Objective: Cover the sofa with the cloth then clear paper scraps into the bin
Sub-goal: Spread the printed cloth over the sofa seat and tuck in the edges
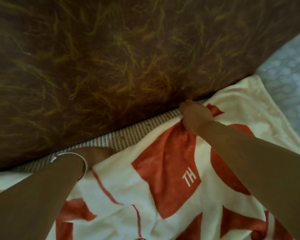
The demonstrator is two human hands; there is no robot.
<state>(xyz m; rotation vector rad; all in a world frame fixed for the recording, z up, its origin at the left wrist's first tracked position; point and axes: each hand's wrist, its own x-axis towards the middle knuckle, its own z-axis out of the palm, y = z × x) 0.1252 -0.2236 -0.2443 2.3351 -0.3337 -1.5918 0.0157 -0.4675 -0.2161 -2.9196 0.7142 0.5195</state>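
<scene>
Here the cream cloth with red-orange shapes and white letters (171, 179) lies spread over the near seat of the brown sofa with yellowish streaks (111, 58). The right hand (196, 116) is clenched on a bunched fold of the cloth at its far edge, close to the sofa's backrest. The left hand (95, 154), a silver bangle (71, 161) at its wrist, rests on the cloth's far-left edge; its fingers are hidden, so its grip is unclear. A woven mesh strip (128, 135) shows between cloth and backrest.
</scene>
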